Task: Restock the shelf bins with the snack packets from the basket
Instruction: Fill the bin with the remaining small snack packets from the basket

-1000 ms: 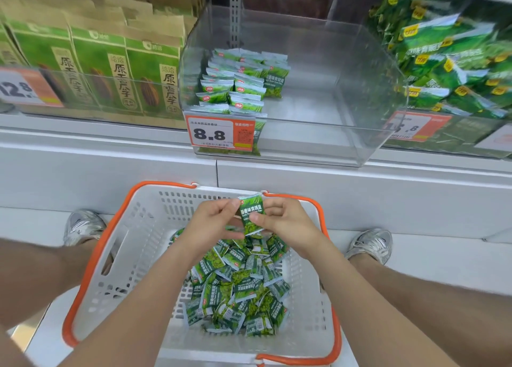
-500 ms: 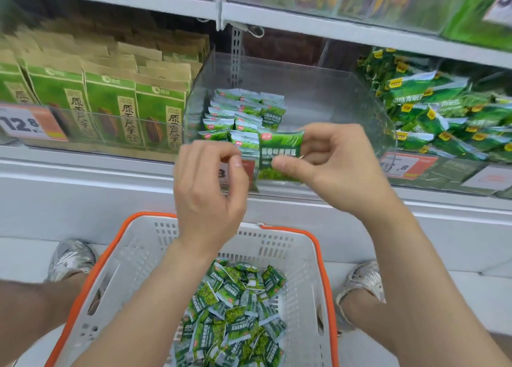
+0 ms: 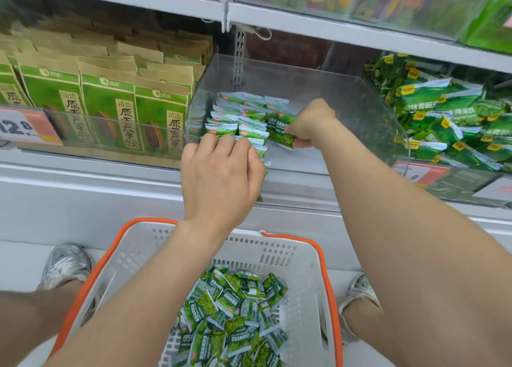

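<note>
Well inside the clear bin (image 3: 346, 95), the right hand (image 3: 310, 122) pinches a green snack packet (image 3: 281, 133) in its fingers (image 3: 303, 144), with stacked rows (image 3: 238, 117) just left of them. The left hand (image 3: 221, 175) curls at the front row, and I cannot tell whether it grips anything. Loose packets (image 3: 235, 319) fill the basket (image 3: 304, 267) below.

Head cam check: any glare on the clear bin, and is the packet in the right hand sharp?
Head view: clear bin walls carry faint hazy reflections, no hard glare; the packet pinched by the right hand is soft, print hardly legible; wide-angle lens bends the shelf rail.
</note>
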{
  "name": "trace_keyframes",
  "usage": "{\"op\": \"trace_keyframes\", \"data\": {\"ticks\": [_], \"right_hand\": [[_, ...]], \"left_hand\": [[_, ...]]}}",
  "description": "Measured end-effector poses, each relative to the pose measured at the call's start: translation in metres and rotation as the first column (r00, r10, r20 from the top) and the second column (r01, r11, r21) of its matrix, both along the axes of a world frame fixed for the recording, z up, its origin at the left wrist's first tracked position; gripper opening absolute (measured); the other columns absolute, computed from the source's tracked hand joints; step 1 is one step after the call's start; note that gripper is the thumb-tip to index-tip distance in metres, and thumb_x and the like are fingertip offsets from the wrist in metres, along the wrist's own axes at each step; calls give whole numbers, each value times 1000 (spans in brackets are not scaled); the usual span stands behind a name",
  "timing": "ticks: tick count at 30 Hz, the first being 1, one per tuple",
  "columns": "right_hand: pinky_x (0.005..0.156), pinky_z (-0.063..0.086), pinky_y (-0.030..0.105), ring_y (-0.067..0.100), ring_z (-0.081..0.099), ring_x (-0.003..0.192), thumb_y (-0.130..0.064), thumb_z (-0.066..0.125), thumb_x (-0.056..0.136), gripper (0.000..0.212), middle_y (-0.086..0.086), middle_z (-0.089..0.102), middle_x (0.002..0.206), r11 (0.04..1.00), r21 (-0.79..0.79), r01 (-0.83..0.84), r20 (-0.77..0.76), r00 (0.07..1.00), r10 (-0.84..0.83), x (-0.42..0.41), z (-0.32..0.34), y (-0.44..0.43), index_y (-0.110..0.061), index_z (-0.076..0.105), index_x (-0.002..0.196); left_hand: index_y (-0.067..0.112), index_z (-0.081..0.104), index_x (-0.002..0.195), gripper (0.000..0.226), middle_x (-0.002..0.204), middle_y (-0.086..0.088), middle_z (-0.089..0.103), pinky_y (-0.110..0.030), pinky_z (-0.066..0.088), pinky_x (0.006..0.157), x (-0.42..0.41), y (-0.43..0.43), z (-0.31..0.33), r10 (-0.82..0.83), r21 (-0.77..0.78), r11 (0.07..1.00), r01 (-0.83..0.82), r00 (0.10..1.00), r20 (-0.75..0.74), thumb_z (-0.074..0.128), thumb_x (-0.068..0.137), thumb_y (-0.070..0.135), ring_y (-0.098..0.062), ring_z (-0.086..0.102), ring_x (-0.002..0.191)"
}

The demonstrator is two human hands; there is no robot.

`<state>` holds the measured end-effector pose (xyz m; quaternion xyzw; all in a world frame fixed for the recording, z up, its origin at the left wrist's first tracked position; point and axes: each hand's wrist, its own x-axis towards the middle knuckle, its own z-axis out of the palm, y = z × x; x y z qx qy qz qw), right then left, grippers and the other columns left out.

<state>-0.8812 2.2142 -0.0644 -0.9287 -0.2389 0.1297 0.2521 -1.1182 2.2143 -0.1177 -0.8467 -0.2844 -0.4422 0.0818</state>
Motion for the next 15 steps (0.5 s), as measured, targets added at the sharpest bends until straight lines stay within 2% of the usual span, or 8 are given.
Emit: {"op": "trace_keyframes", "data": {"ticks": [2,4,5,7,8,10,12,15], "right_hand": [[68,63,28,18,77,86,-30,69,93,30,3,79,82,996,-83,-38,49,998,43,5,-2,10,-9,56,110],[59,55,24,16,75,89,-31,72,86,35,-1,76,70,994,-96,-54,133,989,67,9,-8,22,-11,62,113],[58,50,23,18,74,93,-29,74,83,41,2,78,78,995,-82,-62,169,983,75,10,-11,28,-11,62,118],[70,46,24,26,67,110,-25,78,84,50,10,74,111,995,-64,-82,232,968,95,7,-14,35,-9,56,126],[73,44,27,28,63,116,-25,79,85,52,11,69,120,995,-55,-89,246,964,100,5,-14,35,-8,53,127],[76,46,30,28,62,118,-34,84,84,60,11,66,125,995,-48,-85,263,960,95,1,-10,27,-8,51,127],[82,56,33,30,67,110,-44,89,78,70,12,64,125,999,-8,-39,213,976,40,1,-7,17,-9,52,126],[67,65,39,27,76,68,-44,91,77,58,12,73,95,1000,7,-5,117,993,4,-5,0,2,-8,60,111]], "left_hand": [[16,61,83,36,76,-4,56,-41,22,68,1,-1,-1,19,1,1000,-19,1000,-21,37,107,30,-32,48,77],[16,62,84,36,76,-4,56,-40,22,69,1,-2,-1,26,0,1000,-26,999,-26,37,107,29,-31,48,77],[16,62,83,36,75,-4,56,-40,21,69,1,-2,-1,29,2,1000,-29,999,-27,38,107,29,-31,48,77],[16,62,83,35,75,-4,56,-40,21,68,1,-2,-1,26,6,1000,-26,999,-25,39,106,28,-31,48,77],[16,62,82,36,75,-4,56,-40,21,68,1,-2,-2,23,6,1000,-23,1000,-22,39,106,28,-31,47,77],[16,61,81,36,75,-4,56,-39,19,69,0,-1,-2,15,2,1000,-15,1000,-16,39,106,28,-30,47,76],[16,61,81,36,75,-3,55,-39,19,69,1,-1,-3,12,-6,1000,-12,1000,-18,38,106,28,-30,46,76],[16,60,83,37,76,-3,55,-39,20,69,0,0,-3,14,-23,1000,-14,999,-30,36,107,28,-30,46,77]]}}
